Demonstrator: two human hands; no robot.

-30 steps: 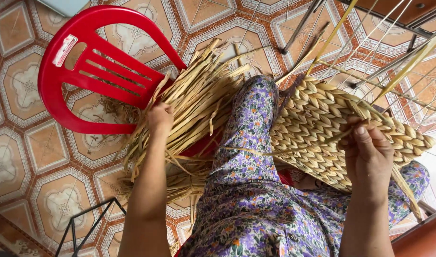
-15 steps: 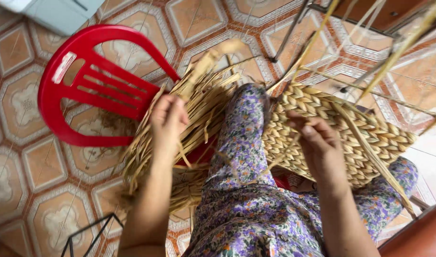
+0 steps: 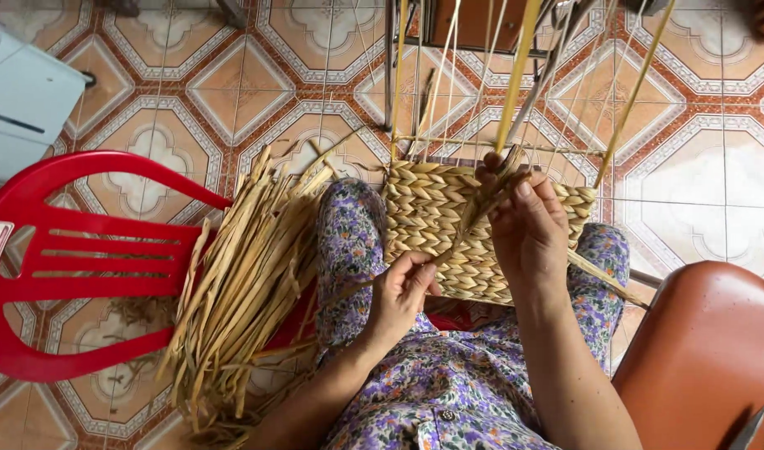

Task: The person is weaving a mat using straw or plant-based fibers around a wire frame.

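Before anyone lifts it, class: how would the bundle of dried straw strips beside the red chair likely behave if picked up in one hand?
The straw strips would probably feel light, since they look thin and dry. They would likely sag and splay, as their ends already fan out unevenly over the red chair and nothing visible ties them. Some may slip loose, since the strips lie at differing angles.
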